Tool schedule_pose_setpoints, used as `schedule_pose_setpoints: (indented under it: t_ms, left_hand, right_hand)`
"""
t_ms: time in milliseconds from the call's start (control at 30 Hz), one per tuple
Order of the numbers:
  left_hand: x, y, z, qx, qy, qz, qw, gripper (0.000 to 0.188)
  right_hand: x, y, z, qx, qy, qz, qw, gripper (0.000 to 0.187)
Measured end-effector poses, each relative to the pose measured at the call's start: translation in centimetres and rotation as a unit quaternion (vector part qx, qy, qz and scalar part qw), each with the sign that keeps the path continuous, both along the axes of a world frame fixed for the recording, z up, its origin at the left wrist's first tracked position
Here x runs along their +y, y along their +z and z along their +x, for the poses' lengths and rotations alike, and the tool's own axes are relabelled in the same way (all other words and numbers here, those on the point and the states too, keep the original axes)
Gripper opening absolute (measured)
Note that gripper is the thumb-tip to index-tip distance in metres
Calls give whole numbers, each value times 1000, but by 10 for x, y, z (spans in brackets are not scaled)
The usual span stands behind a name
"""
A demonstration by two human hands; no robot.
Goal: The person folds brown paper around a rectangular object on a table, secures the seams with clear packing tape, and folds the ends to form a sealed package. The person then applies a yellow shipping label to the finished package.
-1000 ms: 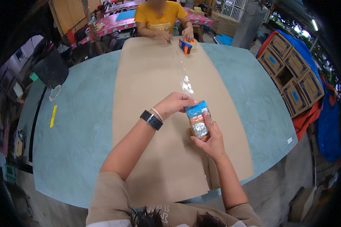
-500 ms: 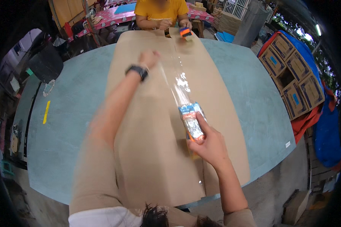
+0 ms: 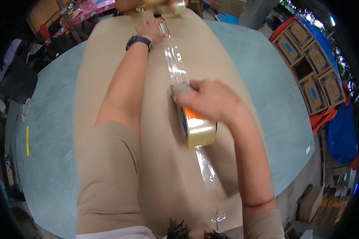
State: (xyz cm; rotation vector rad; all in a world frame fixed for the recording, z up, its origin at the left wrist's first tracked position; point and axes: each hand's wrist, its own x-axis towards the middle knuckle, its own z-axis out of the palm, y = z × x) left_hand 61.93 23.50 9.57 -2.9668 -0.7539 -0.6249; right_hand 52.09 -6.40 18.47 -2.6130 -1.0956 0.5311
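A large brown cardboard sheet (image 3: 111,79) lies lengthwise before me, a seam running along its middle. My right hand (image 3: 211,99) grips a tape dispenser (image 3: 183,121) with a wide roll of clear tape (image 3: 201,133), tilted over the seam. From its front a shiny strip of clear tape (image 3: 172,59) runs away toward the far end. Beside that strip's far part, my left hand (image 3: 150,31) rests on the cardboard with its fingers spread. More clear tape (image 3: 205,167) covers the seam on the near side of the dispenser.
A grey-green table (image 3: 48,151) carries the cardboard. Across it, a co-worker's blurred arms (image 3: 127,4) are near the far edge, next to another tape roll (image 3: 179,6). Stacked cartons (image 3: 315,59) stand at the right. A yellow strip (image 3: 27,140) marks the table's left side.
My left hand has moved to the far end and now lies on the cardboard. The dispenser has tipped, its roll now facing me. Tape now shows on the near seam. The view has shifted.
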Motion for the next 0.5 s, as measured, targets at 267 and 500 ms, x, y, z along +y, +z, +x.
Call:
schedule_pose_setpoints:
  t_ms: [267, 500]
  left_hand:
    - [26, -45, 12, -78, 70, 2, 994, 77]
    - [-36, -29, -48, 174, -170, -24, 970, 66]
  right_hand:
    - [33, -6, 33, 127, -1, -25, 992, 56]
    - [49, -4, 42, 167, -6, -49, 985, 60]
